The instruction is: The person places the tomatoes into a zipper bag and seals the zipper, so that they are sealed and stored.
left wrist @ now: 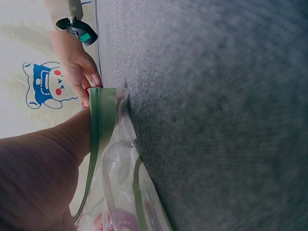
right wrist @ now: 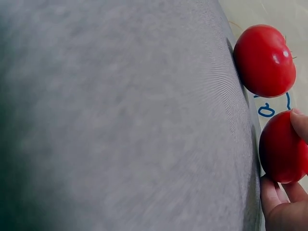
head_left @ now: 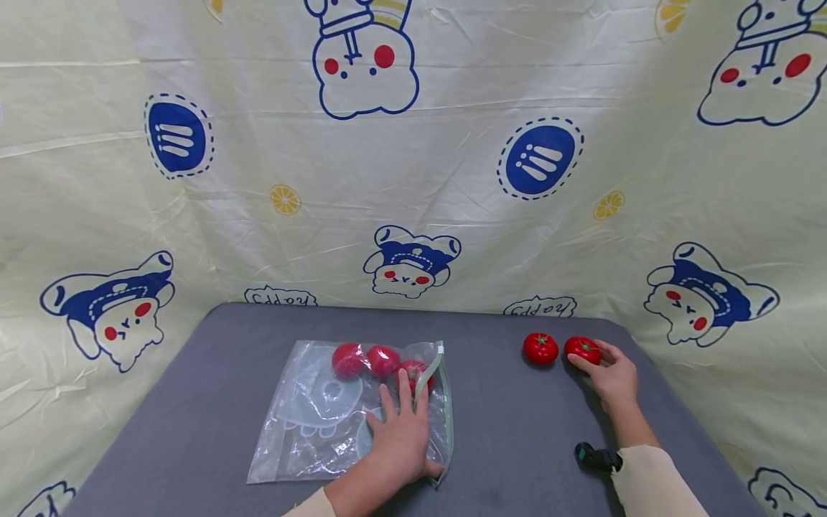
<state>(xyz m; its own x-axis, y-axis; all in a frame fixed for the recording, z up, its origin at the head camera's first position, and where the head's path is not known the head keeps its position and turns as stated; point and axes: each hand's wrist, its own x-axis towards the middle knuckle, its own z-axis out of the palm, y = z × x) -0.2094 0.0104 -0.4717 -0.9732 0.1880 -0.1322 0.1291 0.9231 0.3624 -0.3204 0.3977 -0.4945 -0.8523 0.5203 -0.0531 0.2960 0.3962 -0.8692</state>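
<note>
A clear zip bag (head_left: 291, 445) with a green closure strip lies flat on the grey table. Inside it, along the far side, are three red tomatoes (head_left: 349, 361). My left hand (head_left: 402, 438) is spread over the bag near its mouth, fingers fairly straight and the fingertips by the nearest of these tomatoes. In the left wrist view the green strip (left wrist: 97, 120) hides part of that hand. Over at the right, my right hand (head_left: 614, 377) grips a red tomato (right wrist: 281, 149) between thumb and fingers. Another tomato (right wrist: 264, 60) sits just left of it in the head view.
The grey table (head_left: 497, 431) ends at a back edge against a pale printed cloth (head_left: 465, 215). A small black device (head_left: 596, 457) is fixed at my right wrist, by the sleeve. Table surface stretches between the bag and the two tomatoes at the right.
</note>
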